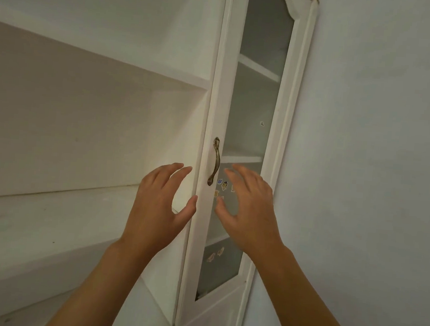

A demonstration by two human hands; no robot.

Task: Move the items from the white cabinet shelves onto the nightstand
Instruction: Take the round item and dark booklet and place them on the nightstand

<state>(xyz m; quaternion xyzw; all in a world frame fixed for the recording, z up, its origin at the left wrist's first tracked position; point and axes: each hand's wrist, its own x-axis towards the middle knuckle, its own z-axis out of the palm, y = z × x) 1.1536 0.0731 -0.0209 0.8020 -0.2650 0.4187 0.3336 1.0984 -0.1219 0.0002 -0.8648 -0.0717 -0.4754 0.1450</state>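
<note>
The white cabinet fills the view, its open shelves (50, 216) on the left bare of items where I can see them. A narrow glass door (246, 144) with a brass handle (214, 161) stands at the cabinet's right side, small stickers (223, 185) on the glass. My left hand (158, 204) is raised just left of the door's edge, fingers spread and relaxed, holding nothing. My right hand (250, 209) hovers in front of the glass just right of the handle, fingers spread, holding nothing. The nightstand is out of view.
Plain white wall (367, 174) runs along the right of the cabinet. An upper shelf board (96, 50) crosses above the left hand. Inner shelves (242, 158) show behind the glass, with nothing visible on them.
</note>
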